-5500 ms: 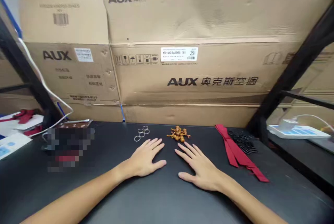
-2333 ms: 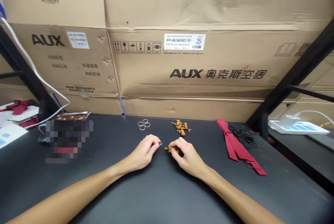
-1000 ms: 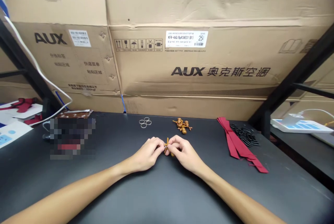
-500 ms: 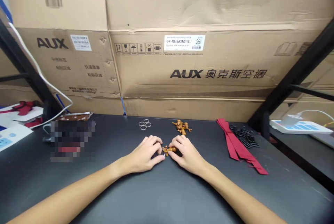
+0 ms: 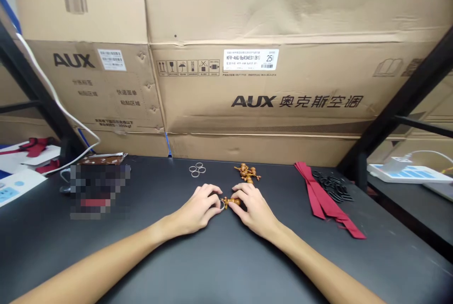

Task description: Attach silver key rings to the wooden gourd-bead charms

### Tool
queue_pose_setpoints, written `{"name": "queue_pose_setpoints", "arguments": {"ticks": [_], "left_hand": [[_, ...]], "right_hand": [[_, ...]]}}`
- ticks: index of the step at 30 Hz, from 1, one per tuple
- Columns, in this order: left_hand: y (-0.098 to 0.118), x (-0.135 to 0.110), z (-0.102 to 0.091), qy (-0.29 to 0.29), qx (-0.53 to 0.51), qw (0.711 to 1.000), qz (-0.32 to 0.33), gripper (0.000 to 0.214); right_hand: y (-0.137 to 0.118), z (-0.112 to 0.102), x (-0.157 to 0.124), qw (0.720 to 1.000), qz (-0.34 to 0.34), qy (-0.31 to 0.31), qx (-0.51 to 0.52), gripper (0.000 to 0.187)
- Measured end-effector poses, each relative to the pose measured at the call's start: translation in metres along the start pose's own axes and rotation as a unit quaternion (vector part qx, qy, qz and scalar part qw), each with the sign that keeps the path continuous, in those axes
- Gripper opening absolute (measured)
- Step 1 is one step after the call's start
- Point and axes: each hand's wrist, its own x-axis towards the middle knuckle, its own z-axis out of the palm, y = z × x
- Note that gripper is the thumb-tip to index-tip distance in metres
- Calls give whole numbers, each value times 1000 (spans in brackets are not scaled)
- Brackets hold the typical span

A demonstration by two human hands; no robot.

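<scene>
Low over the black table, my left hand [image 5: 203, 206] pinches a metal ring [image 5: 222, 205] between thumb and fingers. My right hand [image 5: 253, 206], facing it, grips a brown gourd-shaped pendant [image 5: 233, 201] with small beads at its left end. The ring is right beside those beads; whether it passes through their cord is too small to tell. Several more gourd pendants [image 5: 247, 172] lie in a cluster beyond my right hand. Behind my left hand, several loose metal rings [image 5: 197, 169] rest on the table.
Red fabric strips [image 5: 323, 202] and a pile of black clips [image 5: 332, 186] lie at the right. A brown packet [image 5: 104, 158] and a blurred-out item stand at the left. Cardboard boxes [image 5: 265, 120] form a wall behind the table [image 5: 226, 266], between black metal posts [image 5: 361, 167].
The ring has turned and shows more of its round outline between my left fingertips. My left thumb has shifted slightly up and left. My right hand keeps its grip on the pendant.
</scene>
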Motion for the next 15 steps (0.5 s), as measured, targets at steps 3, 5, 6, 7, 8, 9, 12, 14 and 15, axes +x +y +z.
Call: {"name": "queue_pose_setpoints", "arguments": {"ticks": [3, 5, 6, 7, 8, 9, 12, 14, 15], "left_hand": [[3, -1, -1, 13, 2, 1000, -6, 7], [5, -1, -2, 23, 9, 1000, -7, 7], [6, -2, -2, 24, 11, 1000, -3, 6], [6, -2, -3, 26, 12, 1000, 2, 7], [6, -2, -3, 27, 12, 1000, 8, 9], [6, -2, -3, 26, 11, 1000, 14, 10], [4, -2, -3, 19, 10, 1000, 20, 10], [3, -1, -3, 17, 12, 1000, 12, 8], [3, -1, -2, 18, 13, 1000, 6, 7]], "right_hand": [[-4, -2, 0, 999, -8, 8, 43, 8], [-8, -4, 0, 997, -17, 9, 81, 8], [-9, -5, 0, 995, -22, 4, 94, 8], [-10, -5, 0, 995, -26, -1, 100, 7], [-10, -5, 0, 995, -29, -5, 99, 7], [-9, -5, 0, 996, -27, -5, 90, 7], [-3, -2, 1, 999, -1, 11, 36, 9], [0, -1, 2, 1000, 7, 12, 17, 10], [1, -1, 2, 1000, 3, 6, 18, 10]]}}
